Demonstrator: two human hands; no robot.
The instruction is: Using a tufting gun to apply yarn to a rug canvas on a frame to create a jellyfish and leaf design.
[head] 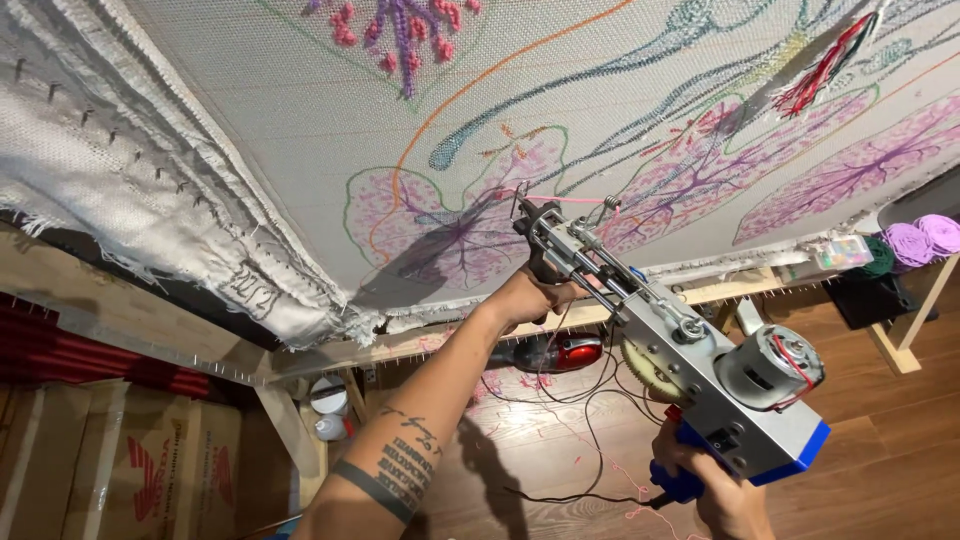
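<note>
A silver tufting gun [668, 340] with a blue base, a yellow gear and a round motor points at the stretched tufting cloth [300, 130]. My left hand [530, 292] grips its black front handle. My right hand [715, 490] grips the blue rear handle low at the right. The needle tip touches the cloth at a pink and purple leaf shape [440, 225]. Pink yarn [580, 202] feeds into the gun's front.
The cloth is pinned on a wooden frame [330, 350] with nail strips. A red handheld vacuum [560, 352] and black cables [560, 440] lie on the wood floor. Purple and green yarn cones [915, 242] stand at right. Cardboard boxes [110, 470] sit at lower left.
</note>
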